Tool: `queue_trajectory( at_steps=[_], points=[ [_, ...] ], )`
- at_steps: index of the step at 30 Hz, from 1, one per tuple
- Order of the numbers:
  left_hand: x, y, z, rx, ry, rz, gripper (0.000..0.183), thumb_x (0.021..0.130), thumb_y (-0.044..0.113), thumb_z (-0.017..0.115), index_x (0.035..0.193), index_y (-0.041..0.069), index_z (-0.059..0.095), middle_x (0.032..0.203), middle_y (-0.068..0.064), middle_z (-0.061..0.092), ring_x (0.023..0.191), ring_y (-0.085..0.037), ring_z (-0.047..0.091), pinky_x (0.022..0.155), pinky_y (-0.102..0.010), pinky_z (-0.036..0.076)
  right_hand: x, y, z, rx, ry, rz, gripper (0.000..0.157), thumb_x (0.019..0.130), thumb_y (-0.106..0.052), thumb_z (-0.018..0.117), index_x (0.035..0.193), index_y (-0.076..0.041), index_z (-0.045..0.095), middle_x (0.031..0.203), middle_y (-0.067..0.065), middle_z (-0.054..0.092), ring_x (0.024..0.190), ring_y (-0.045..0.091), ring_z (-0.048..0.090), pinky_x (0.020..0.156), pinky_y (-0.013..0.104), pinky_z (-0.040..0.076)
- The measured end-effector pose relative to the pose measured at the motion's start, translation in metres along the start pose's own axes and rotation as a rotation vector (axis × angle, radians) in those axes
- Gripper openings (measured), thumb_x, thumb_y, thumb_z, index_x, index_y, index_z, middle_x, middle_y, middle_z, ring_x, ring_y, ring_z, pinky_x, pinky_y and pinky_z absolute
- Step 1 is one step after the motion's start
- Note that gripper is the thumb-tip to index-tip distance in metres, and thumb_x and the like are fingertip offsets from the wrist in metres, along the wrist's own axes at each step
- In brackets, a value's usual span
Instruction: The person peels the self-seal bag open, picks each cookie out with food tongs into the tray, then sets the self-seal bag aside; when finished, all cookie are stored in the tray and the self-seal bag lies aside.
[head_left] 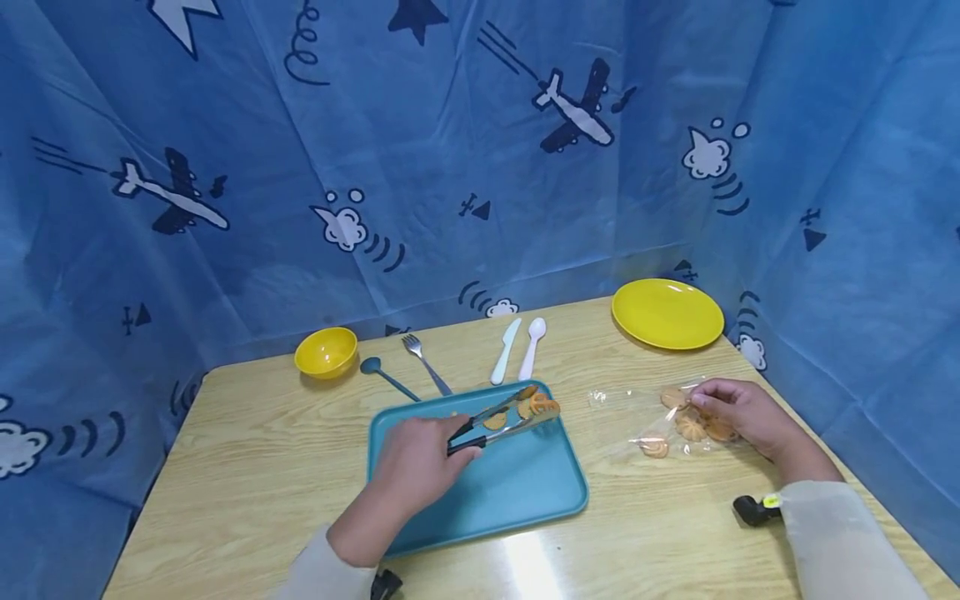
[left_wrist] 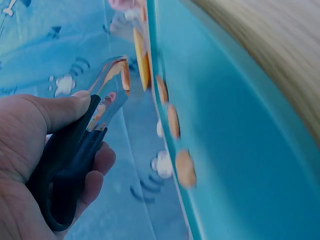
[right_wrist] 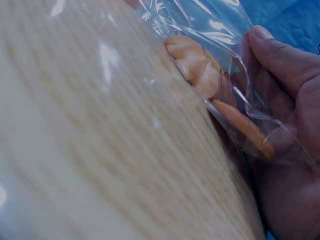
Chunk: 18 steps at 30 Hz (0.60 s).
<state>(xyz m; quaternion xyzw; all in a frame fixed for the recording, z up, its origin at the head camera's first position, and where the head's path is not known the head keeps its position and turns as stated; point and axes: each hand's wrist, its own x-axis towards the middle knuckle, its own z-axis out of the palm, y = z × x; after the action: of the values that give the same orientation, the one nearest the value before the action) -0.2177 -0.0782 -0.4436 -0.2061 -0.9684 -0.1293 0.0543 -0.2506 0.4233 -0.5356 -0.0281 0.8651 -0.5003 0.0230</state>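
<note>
Blue printed cloth (head_left: 420, 167) stands behind the counter (head_left: 247, 450), on which all items rest. The largest item is the teal tray (head_left: 517, 500), set at the counter's middle. The yellow plate (head_left: 667, 313) sits at the far right, well apart from the tray.

The clear bag (head_left: 641, 417) lies on the counter to the right of the tray, with biscuits inside. The right hand (head_left: 738, 412) pinches its film between thumb and fingers. The left hand (head_left: 420, 462), above the tray, is wrapped round the black handles of the tongs (head_left: 513, 429).

The yellow bowl (head_left: 326, 353) stands at the far left. Beyond the tray's far rim lie a dark spoon (head_left: 386, 372), a metal fork (head_left: 429, 367), a pale knife (head_left: 506, 350) and a white spoon (head_left: 532, 348).

Smallest are the biscuits (left_wrist: 185, 168): three show on the tray along one rim in the left wrist view. Another biscuit (head_left: 543, 404) appears between the tong tips near the tray's far right corner; whether it is firmly clamped cannot be confirmed.

Finding: the step in hand is judged to be placing biscuits on the tray with the tongs. The next move calls for lowering the tips over a bare spot and easing the handles apart, with the bag kept steady.
</note>
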Motion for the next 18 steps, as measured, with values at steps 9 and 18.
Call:
queue_trajectory(
  at_steps=[9, 18],
  points=[
    [-0.032, -0.047, -0.026, 0.054, 0.017, -0.131, 0.05, 0.088, 0.05, 0.077, 0.128, 0.021, 0.073, 0.071, 0.005, 0.069, 0.058, -0.01, 0.05, 0.052, -0.028, 0.036, -0.002, -0.001, 0.002, 0.026, -0.003, 0.012, 0.038, 0.102, -0.03, 0.065, 0.117, 0.004, 0.068, 0.1, -0.019, 0.067, 0.093, 0.0, 0.059, 0.081, 0.017, 0.049],
    [-0.069, -0.088, -0.034, 0.1, -0.011, -0.237, 0.051, 0.086, 0.049, 0.079, 0.128, 0.02, 0.074, 0.08, 0.004, 0.074, 0.062, -0.012, 0.055, 0.058, -0.031, 0.041, 0.001, 0.0, 0.002, -0.004, -0.001, 0.012, 0.038, 0.103, -0.031, 0.064, 0.118, 0.003, 0.068, 0.102, -0.018, 0.067, 0.094, -0.001, 0.059, 0.081, 0.016, 0.048]
  ],
)
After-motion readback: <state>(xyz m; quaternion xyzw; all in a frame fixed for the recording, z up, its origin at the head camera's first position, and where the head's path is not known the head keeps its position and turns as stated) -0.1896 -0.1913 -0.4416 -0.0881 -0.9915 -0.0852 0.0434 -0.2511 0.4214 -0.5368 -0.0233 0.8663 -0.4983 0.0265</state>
